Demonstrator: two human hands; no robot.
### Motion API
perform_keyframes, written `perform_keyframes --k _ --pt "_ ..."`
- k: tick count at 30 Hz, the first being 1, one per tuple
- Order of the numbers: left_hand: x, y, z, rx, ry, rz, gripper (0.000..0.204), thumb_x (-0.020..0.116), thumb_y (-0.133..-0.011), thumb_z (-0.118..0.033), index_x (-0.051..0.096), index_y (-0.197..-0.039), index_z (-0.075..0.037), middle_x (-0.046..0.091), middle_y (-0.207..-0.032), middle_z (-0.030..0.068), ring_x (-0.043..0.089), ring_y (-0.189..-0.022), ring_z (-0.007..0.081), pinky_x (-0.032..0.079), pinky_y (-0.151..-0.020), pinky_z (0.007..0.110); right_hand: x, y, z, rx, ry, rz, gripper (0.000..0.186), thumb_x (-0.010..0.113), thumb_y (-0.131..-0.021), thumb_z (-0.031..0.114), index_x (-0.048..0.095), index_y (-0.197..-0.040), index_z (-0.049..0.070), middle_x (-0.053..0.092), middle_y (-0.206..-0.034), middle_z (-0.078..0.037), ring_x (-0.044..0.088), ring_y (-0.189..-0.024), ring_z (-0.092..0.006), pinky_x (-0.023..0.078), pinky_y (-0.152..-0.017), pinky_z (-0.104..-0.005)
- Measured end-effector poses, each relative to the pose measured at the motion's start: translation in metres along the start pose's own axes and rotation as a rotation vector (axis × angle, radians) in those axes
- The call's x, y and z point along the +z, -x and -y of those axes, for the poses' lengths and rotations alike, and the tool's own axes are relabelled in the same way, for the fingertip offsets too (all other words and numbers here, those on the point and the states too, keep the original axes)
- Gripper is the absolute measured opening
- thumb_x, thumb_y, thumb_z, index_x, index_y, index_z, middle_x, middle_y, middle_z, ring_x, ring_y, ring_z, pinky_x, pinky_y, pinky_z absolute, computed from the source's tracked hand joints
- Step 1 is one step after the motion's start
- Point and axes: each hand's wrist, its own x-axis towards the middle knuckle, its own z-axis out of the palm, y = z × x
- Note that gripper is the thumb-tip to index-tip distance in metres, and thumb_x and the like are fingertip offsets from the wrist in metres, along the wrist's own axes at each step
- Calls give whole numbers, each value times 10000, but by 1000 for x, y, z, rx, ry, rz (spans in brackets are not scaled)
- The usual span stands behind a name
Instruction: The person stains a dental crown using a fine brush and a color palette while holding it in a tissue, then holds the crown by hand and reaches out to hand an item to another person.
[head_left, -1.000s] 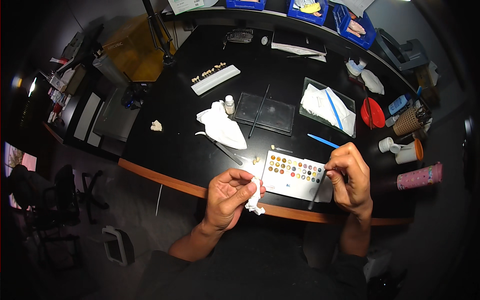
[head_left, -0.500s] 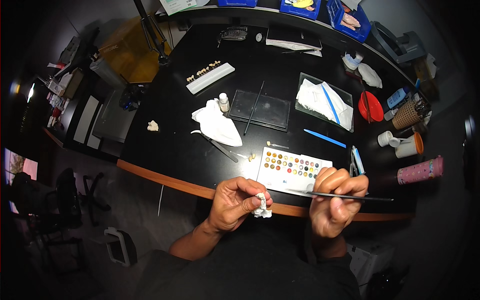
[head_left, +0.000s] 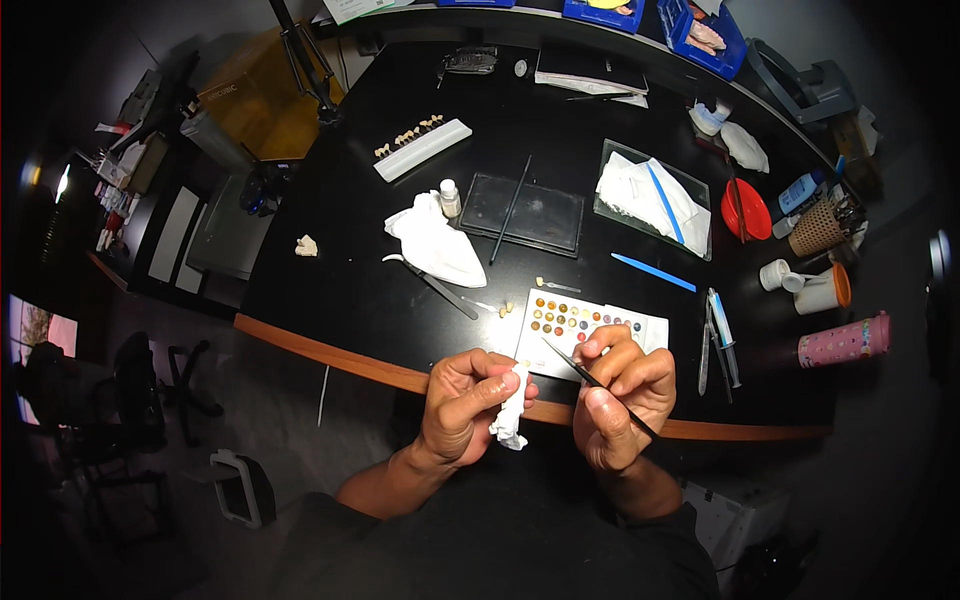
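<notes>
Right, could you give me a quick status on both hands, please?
Left hand pinches a white tissue. Right hand grips a thin dark brush, tip toward the paint palette. Nothing between them.

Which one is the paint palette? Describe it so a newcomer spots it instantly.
Start at the black table and follow its wooden front edge to the person's two hands. Just beyond the right hand, which holds a thin dark brush, lies a flat white rectangular palette. Unlike the dark glass slab farther back, it carries rows of small coloured dots.

Brush (head_left: 598, 383) tip too small, behind fingers (head_left: 612, 345).
</notes>
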Motion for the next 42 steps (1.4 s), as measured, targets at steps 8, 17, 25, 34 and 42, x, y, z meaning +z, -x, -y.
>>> perform_keyframes --k 8,17,25,34,42 --pt "-3 0 -3 -43 116 -9 53 635 -909 -35 659 -915 12 705 -897 183 719 -820 213 601 -751 318 8 4 3 212 -126 41 94 550 -842 -82 496 -896 -27 588 -822 -153 521 -1150 -330 504 -988 -602" --pt "-4 -2 1 -23 94 -9 55 644 -888 -38 665 -882 13 712 -892 186 716 -801 202 596 -775 320 13 -1 3 106 -3 90 161 598 -796 -105 476 -788 0 552 -718 -111 551 -1104 -306 586 -903 -530" --pt "-7 0 4 11 87 30 47 640 -887 -27 668 -878 10 712 -889 179 711 -806 192 590 -768 314 17 0 9 141 61 89 179 606 -774 -81 466 -771 30 555 -688 -94 550 -1044 -292 543 -902 -491" --pt "-13 0 2 29 105 168 55 637 -863 25 682 -869 -7 677 -849 141 709 -820 230 591 -764 339 12 6 15 167 -81 106 184 573 -748 -143 464 -750 7 561 -742 -106 551 -1088 -309 590 -891 -544" --pt "-19 -2 3 16 138 266 90 646 -786 61 688 -813 -14 652 -831 141 689 -807 244 590 -765 367 15 1 30 128 90 173 203 660 -703 -106 502 -712 22 588 -677 -76 625 -979 -304 628 -830 -435"
